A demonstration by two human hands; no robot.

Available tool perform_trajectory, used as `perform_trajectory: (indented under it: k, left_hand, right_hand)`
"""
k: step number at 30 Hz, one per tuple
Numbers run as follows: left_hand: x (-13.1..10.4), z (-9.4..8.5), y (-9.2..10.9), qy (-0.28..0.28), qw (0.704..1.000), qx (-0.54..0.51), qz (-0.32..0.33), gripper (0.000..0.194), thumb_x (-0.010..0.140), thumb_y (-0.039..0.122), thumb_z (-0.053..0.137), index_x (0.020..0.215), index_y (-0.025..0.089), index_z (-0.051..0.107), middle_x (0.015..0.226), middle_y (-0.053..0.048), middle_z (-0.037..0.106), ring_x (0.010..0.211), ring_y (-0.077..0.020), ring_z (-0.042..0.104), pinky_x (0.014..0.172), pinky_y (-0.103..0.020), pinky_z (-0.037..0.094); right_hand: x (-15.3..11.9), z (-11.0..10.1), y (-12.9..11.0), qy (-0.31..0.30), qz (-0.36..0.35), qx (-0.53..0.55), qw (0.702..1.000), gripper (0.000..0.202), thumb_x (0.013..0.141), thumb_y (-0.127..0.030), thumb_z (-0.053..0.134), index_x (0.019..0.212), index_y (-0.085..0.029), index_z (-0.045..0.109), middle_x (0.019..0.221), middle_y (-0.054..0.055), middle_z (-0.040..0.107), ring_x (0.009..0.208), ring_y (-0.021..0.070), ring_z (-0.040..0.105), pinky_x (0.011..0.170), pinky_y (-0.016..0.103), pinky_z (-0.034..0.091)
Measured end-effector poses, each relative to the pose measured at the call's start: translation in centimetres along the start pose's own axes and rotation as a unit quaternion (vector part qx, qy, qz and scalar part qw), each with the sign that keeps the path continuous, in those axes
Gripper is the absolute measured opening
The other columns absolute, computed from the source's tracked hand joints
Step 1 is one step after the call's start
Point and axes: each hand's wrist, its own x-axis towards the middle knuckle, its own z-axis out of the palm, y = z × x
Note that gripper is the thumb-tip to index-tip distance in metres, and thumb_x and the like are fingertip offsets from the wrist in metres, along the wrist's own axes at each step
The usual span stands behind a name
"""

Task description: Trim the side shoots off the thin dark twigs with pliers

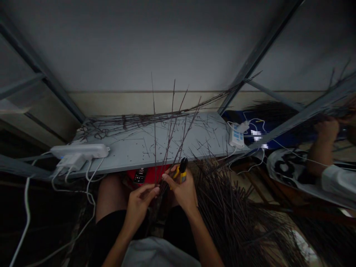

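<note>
the left hand (140, 200) and right hand (185, 190) hold twigs (168, 146) before the shelf (128, 155), cutters (183, 171) in the right. a bundle (124, 121) lies on the shelf.

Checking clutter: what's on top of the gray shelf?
Twig bundle along the back, scattered twig bits, left power strip, right power strip. The gray shelf is hidden beneath them.

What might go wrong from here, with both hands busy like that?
The right hand holds the pliers while also pinching twigs, so either could slip.

The twigs' long tips cross the view of the bundle on the shelf; they might snag there, though contact is hard to judge.

White cords hang from the left power strip beside the left knee; a shift of the leg could tug them.
</note>
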Motion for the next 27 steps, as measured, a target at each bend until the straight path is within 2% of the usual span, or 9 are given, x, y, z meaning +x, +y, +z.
perform_trajectory:
  k: [4,9,13,15,18,20,23,27]
  left_hand:
    - [0.4,0.6,1.4,0.012,0.998,-0.054,-0.006,0.025,0.072,0.039,0.085,0.087,0.018,0.079,0.073,-0.004,0.079,0.071,-0.0206,0.073,0.073,-0.03,0.058]
    - [0.1,2.2,0.9,-0.017,0.993,-0.121,-0.005,0.021,0.082,0.037,0.079,0.09,0.018,0.076,0.084,-0.004,0.077,0.08,-0.0176,0.071,0.078,-0.026,0.055]
    - [-0.4,3.8,0.6,-0.019,0.96,-0.277,-0.021,0.019,0.087,0.036,0.075,0.096,0.019,0.072,0.094,-0.004,0.072,0.091,-0.0182,0.068,0.085,-0.028,0.053]
    - [-0.5,4.2,0.7,-0.028,0.948,-0.315,-0.021,0.02,0.086,0.035,0.076,0.097,0.019,0.071,0.096,-0.005,0.07,0.094,-0.0189,0.067,0.088,-0.029,0.052]
    - [-0.5,4.2,1.1,-0.04,0.953,-0.3,-0.017,0.02,0.084,0.032,0.078,0.094,0.017,0.07,0.093,-0.004,0.067,0.09,-0.0165,0.064,0.086,-0.026,0.051]
    - [-0.2,4.0,1.3,-0.029,0.961,-0.276,-0.01,0.019,0.083,0.029,0.08,0.087,0.018,0.066,0.088,-0.001,0.064,0.086,-0.0134,0.061,0.083,-0.023,0.05]
    - [0.5,3.6,1.8,-0.006,0.967,-0.254,0.007,0.03,0.08,0.027,0.082,0.074,0.019,0.054,0.081,0.002,0.061,0.078,-0.0107,0.058,0.077,-0.02,0.049]
    - [1.6,2.6,3.0,-0.007,0.974,-0.226,0.021,0.034,0.079,0.026,0.083,0.072,0.02,0.05,0.078,0.002,0.062,0.072,-0.0113,0.057,0.071,-0.022,0.048]
  right_hand:
    - [0.2,-0.4,-0.8,0.003,-0.014,-0.007,1.0,0.034,0.076,-0.031,0.082,0.096,-0.024,0.056,0.085,-0.001,0.067,0.078,0.0175,0.066,0.077,0.032,0.054]
    - [-0.3,-0.3,-1.7,-0.008,-0.006,-0.037,0.999,0.038,0.073,-0.028,0.082,0.098,-0.024,0.053,0.084,-0.002,0.063,0.075,0.0159,0.064,0.071,0.028,0.055]
    - [-0.4,-0.2,-1.7,0.012,-0.03,-0.055,0.998,0.037,0.073,-0.024,0.081,0.093,-0.024,0.05,0.081,-0.004,0.061,0.07,0.0141,0.061,0.067,0.026,0.054]
    - [-0.4,-0.2,-1.3,0.023,-0.038,-0.065,0.997,0.038,0.072,-0.024,0.082,0.093,-0.024,0.05,0.081,-0.005,0.06,0.07,0.0137,0.06,0.068,0.026,0.053]
    - [-0.5,-0.2,-0.4,0.032,-0.044,-0.077,0.996,0.04,0.071,-0.022,0.082,0.096,-0.024,0.051,0.082,-0.005,0.059,0.072,0.014,0.059,0.07,0.026,0.051]
    - [-0.8,0.0,0.2,0.033,-0.04,-0.071,0.996,0.041,0.071,-0.021,0.081,0.097,-0.025,0.05,0.082,-0.005,0.058,0.071,0.0136,0.057,0.069,0.026,0.051]
    - [-1.1,0.4,0.9,0.037,-0.02,-0.057,0.997,0.038,0.073,-0.021,0.079,0.095,-0.025,0.049,0.079,-0.006,0.055,0.066,0.0122,0.054,0.063,0.024,0.05]
    - [-1.3,0.8,1.6,0.041,0.005,-0.043,0.998,0.037,0.075,-0.029,0.079,0.098,-0.025,0.051,0.077,-0.006,0.053,0.062,0.0124,0.055,0.055,0.023,0.052]
